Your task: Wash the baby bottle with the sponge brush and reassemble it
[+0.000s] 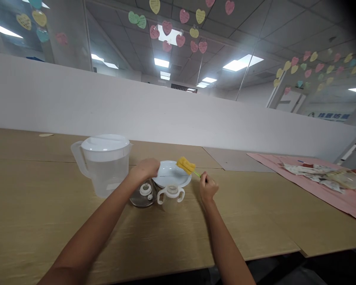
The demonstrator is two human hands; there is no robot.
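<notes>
My right hand (208,187) is closed round the thin green handle of a sponge brush (186,165), whose yellow head is raised over the right rim of a white bowl (163,183). At the bowl's left rim, my left hand (150,168) is closed; what its fingers grip, if anything, is hidden. Just in front of the bowl stands a clear baby bottle (170,202) with two white side handles and an uncovered mouth. Below my left hand, a round metal tray (141,202) bears a white ring-shaped cap (145,189) and a smaller white piece.
A lidded clear pitcher (108,174) of water stands left of my left forearm. To the far right, a pink cloth (269,164) carries plastic packets (314,176). A white partition (172,122) runs behind the table (154,241), with glass above it.
</notes>
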